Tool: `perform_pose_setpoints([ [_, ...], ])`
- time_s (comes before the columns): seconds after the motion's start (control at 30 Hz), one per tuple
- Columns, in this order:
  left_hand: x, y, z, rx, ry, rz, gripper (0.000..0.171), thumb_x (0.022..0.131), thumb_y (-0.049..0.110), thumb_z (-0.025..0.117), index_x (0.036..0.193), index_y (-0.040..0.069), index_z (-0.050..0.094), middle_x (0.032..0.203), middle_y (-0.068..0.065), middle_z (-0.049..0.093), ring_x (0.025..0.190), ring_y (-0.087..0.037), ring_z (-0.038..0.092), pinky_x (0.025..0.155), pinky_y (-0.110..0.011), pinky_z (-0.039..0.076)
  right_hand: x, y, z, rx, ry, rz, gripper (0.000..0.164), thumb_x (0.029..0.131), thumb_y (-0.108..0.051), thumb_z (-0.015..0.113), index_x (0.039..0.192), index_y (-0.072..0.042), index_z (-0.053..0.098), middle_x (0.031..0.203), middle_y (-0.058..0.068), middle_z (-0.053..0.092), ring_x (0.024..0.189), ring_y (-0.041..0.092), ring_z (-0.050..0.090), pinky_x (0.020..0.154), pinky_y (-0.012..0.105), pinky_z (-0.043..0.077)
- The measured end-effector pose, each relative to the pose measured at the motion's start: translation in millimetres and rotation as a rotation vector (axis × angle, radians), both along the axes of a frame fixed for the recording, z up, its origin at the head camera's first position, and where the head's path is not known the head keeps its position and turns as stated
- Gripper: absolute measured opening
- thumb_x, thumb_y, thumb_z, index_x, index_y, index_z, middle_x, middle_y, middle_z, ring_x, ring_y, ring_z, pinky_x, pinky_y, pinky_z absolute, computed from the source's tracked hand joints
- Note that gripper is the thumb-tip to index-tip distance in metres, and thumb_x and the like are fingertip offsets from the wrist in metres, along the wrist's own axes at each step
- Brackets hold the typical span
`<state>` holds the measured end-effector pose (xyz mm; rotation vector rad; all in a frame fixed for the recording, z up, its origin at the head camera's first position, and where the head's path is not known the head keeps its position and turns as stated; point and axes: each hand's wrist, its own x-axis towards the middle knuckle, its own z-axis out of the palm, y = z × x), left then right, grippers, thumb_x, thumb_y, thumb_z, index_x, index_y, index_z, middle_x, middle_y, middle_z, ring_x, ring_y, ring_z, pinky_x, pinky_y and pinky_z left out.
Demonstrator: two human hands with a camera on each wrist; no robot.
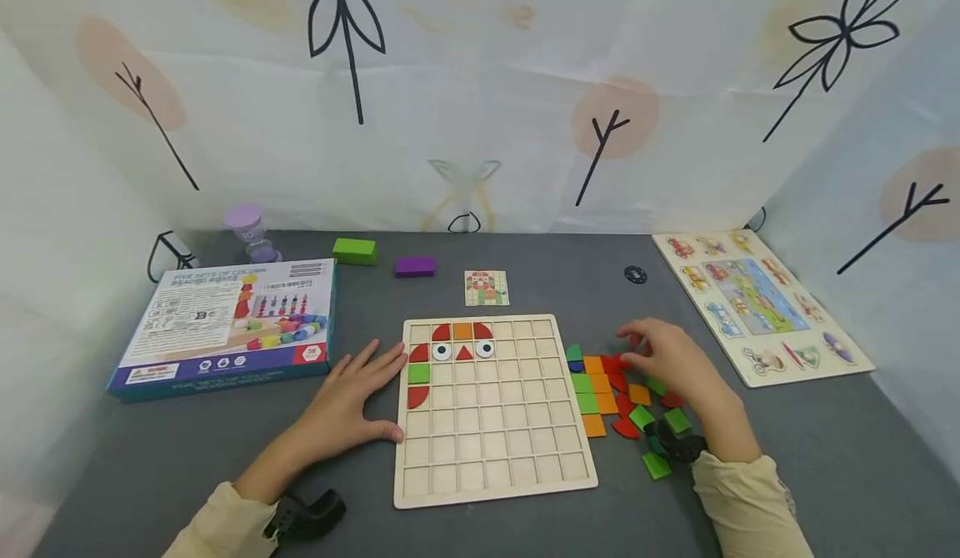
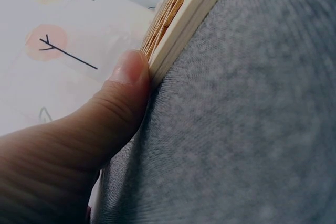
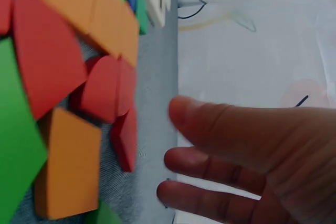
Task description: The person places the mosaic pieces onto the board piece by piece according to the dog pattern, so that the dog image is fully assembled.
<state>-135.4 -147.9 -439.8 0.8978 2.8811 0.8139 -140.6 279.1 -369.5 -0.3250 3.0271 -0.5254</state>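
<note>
A wooden grid board (image 1: 495, 420) lies flat on the grey table. Its upper left cells hold red quarter-round pieces (image 1: 417, 396), a green square (image 1: 418, 373), an orange square (image 1: 462, 331), two eye pieces (image 1: 442, 351) and a small red triangle (image 1: 464, 355). My left hand (image 1: 337, 399) spreads its fingers along the board's left side; in the left wrist view the thumb (image 2: 123, 93) touches the board's edge. Over the far side of the loose red, orange and green pieces (image 1: 600, 383) hovers my right hand (image 1: 675, 362), fingers loosely bent. The right wrist view shows nothing between thumb and fingers.
Behind the board lies a small pattern card (image 1: 487, 289). A box (image 1: 232, 324) sits at the left, near a purple-topped hourglass (image 1: 251, 228). Green (image 1: 355, 251) and purple (image 1: 415, 267) blocks, a black disc (image 1: 635, 274) and a picture puzzle board (image 1: 765, 358) stand farther back.
</note>
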Motion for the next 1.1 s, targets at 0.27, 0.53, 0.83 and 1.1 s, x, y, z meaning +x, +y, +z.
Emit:
perform_pose_setpoints([
  [0.27,0.3,-2,1.3,0.003,0.0,0.003,0.098,0.055,0.067,0.061,0.137,0.022,0.03,0.142,0.006,0.024,0.132,-0.029,0.01,0.099,-0.056,0.005,-4.1,2,-4.8,0.047,-0.092,0.0,0.03,0.072,-0.015,0.07,0.1,-0.009,0.061,0.085,0.005,0.055,0.073,0.017,0.049,0.061,0.033,0.043],
  [0.53,1.8,-1,4.5,-0.007,-0.013,0.011,0.098,0.055,0.067,0.062,0.137,0.021,0.031,0.142,0.006,0.024,0.132,-0.029,0.01,0.099,-0.056,0.006,-4.9,-4,-6.7,0.08,-0.09,0.008,0.019,0.074,-0.013,0.068,0.092,-0.01,0.062,0.088,0.005,0.055,0.073,0.017,0.05,0.062,0.034,0.045],
  [0.83,2.6,3,5.3,0.012,-0.029,0.008,0.098,0.056,0.065,0.062,0.137,0.02,0.03,0.142,0.006,0.023,0.132,-0.028,0.009,0.099,-0.055,0.005,-0.4,-37,12.1,-0.024,0.109,0.122,0.022,0.075,-0.013,0.067,0.095,-0.014,0.06,0.09,-0.002,0.054,0.067,0.01,0.045,0.057,0.024,0.04],
  [1.1,3.3,0,7.4,0.006,-0.014,0.011,0.097,0.056,0.065,0.063,0.137,0.02,0.03,0.142,0.006,0.024,0.132,-0.028,0.01,0.099,-0.055,0.005,-8.7,-138,17.8,0.015,0.147,0.382,0.021,0.073,-0.015,0.069,0.092,-0.019,0.061,0.089,-0.01,0.055,0.072,0.007,0.052,0.059,0.021,0.043],
])
